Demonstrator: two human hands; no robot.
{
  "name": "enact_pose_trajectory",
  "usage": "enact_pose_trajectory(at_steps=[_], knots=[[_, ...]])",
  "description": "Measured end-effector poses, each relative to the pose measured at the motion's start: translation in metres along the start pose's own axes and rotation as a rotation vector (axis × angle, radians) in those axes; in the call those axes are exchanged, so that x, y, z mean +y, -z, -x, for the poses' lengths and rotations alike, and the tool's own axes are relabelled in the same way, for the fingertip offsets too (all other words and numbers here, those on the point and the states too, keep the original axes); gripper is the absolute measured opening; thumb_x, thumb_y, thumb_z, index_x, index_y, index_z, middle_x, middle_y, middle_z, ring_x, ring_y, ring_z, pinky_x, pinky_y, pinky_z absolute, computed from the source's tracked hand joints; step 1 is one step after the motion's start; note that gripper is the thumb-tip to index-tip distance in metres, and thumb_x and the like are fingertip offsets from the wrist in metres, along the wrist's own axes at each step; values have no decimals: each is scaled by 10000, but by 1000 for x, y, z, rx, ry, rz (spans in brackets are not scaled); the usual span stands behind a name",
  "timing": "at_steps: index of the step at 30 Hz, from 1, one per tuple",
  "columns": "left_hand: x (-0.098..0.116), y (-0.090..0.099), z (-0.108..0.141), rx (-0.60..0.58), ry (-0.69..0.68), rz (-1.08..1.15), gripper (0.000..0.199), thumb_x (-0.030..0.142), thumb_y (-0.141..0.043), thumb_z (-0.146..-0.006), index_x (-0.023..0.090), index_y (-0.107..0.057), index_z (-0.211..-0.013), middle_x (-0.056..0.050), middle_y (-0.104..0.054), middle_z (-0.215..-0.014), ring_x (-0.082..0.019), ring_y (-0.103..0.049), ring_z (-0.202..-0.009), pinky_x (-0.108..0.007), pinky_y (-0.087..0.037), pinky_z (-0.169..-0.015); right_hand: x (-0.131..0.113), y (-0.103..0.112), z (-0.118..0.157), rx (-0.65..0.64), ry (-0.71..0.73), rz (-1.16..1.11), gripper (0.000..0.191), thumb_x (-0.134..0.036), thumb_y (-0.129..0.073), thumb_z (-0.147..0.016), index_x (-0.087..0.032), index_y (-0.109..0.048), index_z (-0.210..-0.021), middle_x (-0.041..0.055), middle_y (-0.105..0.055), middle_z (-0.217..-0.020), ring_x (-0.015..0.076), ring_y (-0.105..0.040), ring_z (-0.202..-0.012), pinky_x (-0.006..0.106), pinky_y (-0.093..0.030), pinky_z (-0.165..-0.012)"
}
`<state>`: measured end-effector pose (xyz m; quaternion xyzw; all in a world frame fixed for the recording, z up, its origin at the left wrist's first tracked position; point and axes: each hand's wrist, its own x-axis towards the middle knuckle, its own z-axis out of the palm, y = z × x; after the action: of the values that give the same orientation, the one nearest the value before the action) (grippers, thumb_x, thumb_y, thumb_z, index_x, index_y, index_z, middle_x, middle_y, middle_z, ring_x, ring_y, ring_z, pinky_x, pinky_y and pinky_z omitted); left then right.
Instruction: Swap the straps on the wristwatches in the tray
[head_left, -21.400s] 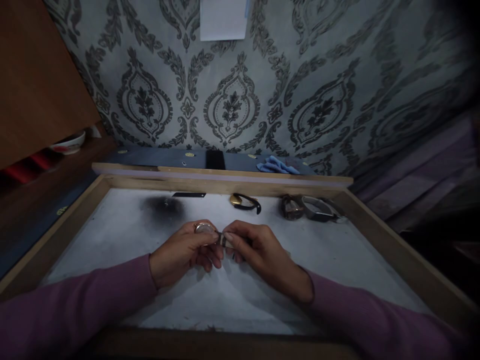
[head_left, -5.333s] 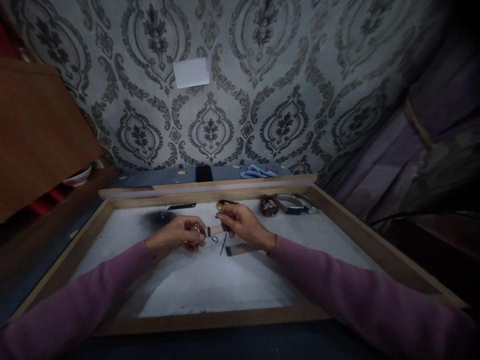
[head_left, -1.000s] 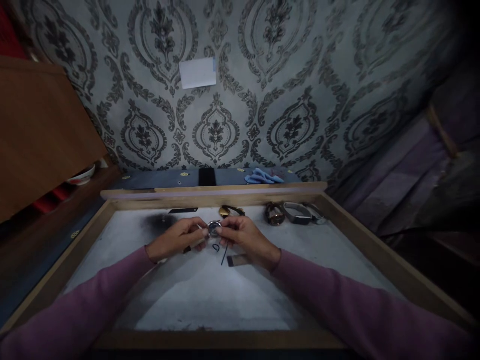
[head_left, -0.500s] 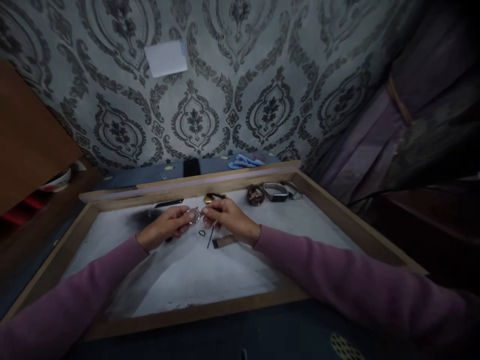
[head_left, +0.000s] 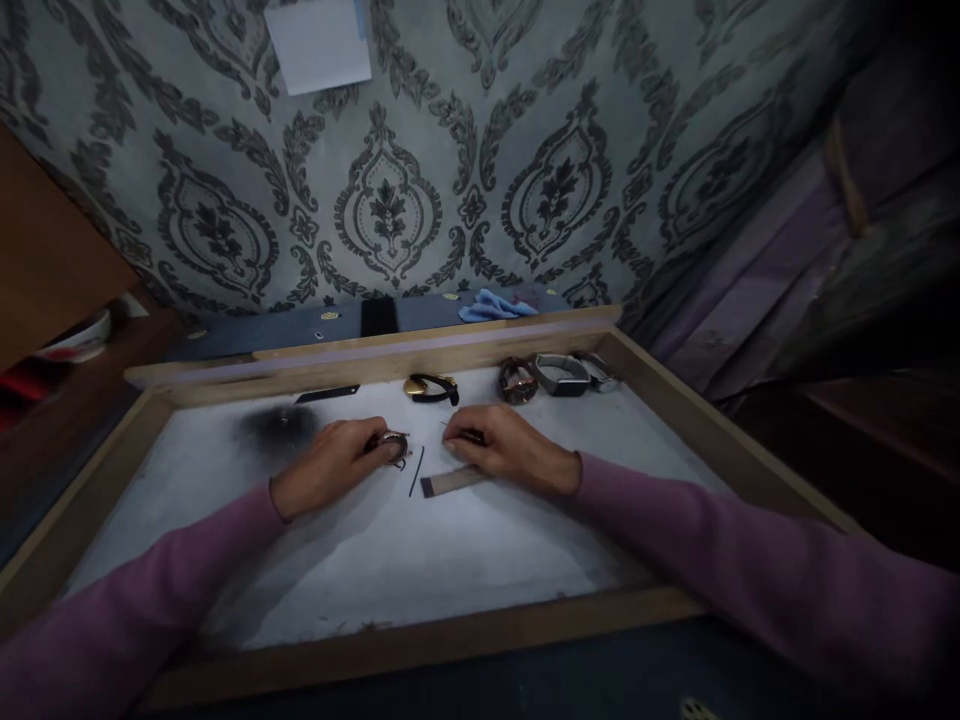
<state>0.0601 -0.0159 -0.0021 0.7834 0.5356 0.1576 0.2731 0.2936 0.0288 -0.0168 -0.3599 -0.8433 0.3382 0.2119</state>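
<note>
My left hand point(head_left: 330, 462) grips a round watch case point(head_left: 393, 446) between thumb and fingers, low over the white board. To its right, my right hand point(head_left: 514, 448) is closed in a pinch; a thin dark piece shows at its fingers, too small to name. A short dark thin strip point(head_left: 416, 472) lies between the hands. Partly under the right hand, a flat greyish strip with a dark end point(head_left: 450, 483) rests on the board. Beyond the hands lies a gold watch with a black strap point(head_left: 431, 388).
A wooden frame point(head_left: 360, 640) edges the white board. At the back right stand a brown watch point(head_left: 517, 380), a grey-banded watch point(head_left: 562, 374) and another watch point(head_left: 598, 370). A dark flat blade-like piece point(head_left: 328, 394) lies back left. A blue cloth point(head_left: 495, 305) sits beyond the frame.
My hands have moved apart: the right has drawn away to the right from the watch case. My left hand has lowered with the case. The view has tilted down slightly.
</note>
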Motion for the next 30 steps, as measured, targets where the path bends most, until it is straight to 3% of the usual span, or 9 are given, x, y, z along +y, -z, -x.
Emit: enact_pose_trajectory(at_steps=[5,8,11,15,17,23,30], knots=[[-3,-2,4,138,-25,-160,192,335,-524,-904,191,-527,-777,0,-559,-720,-160,-494,-661,-268,-294,-606,0,3,-2,-66,6,38,170,-214,-560,-852,-131,-698,-798,23,-630,-665,129,-520,-601,240,-347,-570],[-5,-2,5,134,-10,-223,129,309,-509,-916,197,-517,-853,-13,-572,-797,-178,-526,-726,-276,-328,-642,-2,6,-3,-159,57,109,147,-284,-656,-824,-142,-688,-810,31,-645,-738,136,-544,-647,241,-358,-594],[-2,0,7,146,-23,-309,97,279,-488,-921,194,-515,-882,-45,-575,-869,-209,-533,-776,-301,-343,-669,-5,12,-2,-234,108,221,264,-393,-737,-766,-150,-667,-841,29,-624,-774,130,-519,-632,240,-346,-579],[11,3,11,252,-91,-458,78,230,-483,-902,186,-536,-865,-90,-576,-911,-265,-515,-861,-352,-339,-728,-6,17,2,-288,128,338,235,-290,-760,-746,-155,-638,-894,40,-626,-827,140,-514,-645,245,-334,-574],[18,0,15,224,-120,-405,86,223,-468,-907,189,-535,-864,-75,-578,-884,-245,-520,-826,-341,-344,-712,-6,16,4,-297,136,339,191,-245,-749,-750,-160,-626,-870,36,-623,-832,146,-524,-675,244,-338,-588],[31,-18,24,-31,-67,-77,102,204,-505,-879,208,-528,-978,8,-574,-790,-168,-541,-713,-291,-374,-654,-2,11,5,-289,127,311,108,-187,-716,-766,-159,-618,-802,5,-598,-774,122,-511,-665,225,-320,-594],[32,-28,16,-50,0,-88,116,194,-506,-859,203,-538,-970,17,-548,-737,-172,-529,-703,-301,-361,-642,-2,10,4,-278,69,284,123,-177,-739,-738,-152,-630,-789,-2,-594,-745,109,-493,-635,218,-294,-573]])
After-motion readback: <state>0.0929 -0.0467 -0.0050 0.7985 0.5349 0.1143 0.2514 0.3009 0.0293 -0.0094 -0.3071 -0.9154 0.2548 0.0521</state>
